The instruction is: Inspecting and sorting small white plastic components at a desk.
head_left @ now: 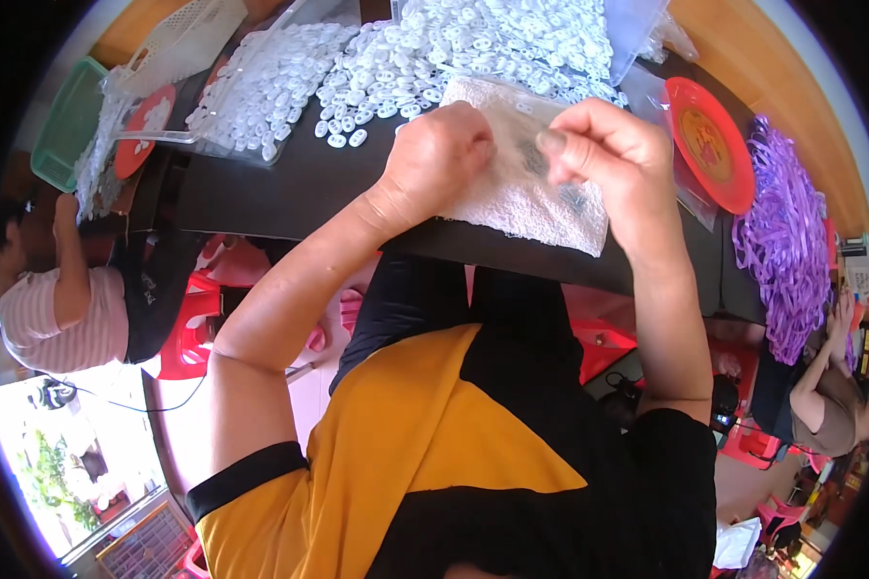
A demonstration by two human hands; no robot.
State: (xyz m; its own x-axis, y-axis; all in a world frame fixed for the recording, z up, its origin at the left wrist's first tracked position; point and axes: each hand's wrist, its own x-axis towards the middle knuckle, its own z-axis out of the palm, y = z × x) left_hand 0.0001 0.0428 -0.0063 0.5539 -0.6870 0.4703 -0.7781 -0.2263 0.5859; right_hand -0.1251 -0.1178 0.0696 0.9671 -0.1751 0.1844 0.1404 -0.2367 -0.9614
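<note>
A pale terry cloth (497,214) is laid on the dark worktop (294,198), its near edge reaching the worktop's front edge. On the cloth, between and beneath the hands, small dark pieces (574,199) are seen, too blurred to be identified.

The left hand (436,154) is held over the cloth's left part with its fingers curled inward; whether anything is gripped cannot be told. The right hand (623,154) is held over the right part, thumb and forefinger bent close together; whether something small is pinched there cannot be made out.

Beyond the cloth, a broad heap of white oval pieces (492,48) is spread, and to its left more of them are held in a clear plastic tray (169,137). To the right, a red plate (734,183) with a yellow centre is placed, and beside it a mass of purple ribbons (780,236) is draped over the worktop's edge. At far left, a green basket (41,154) is seen.
</note>
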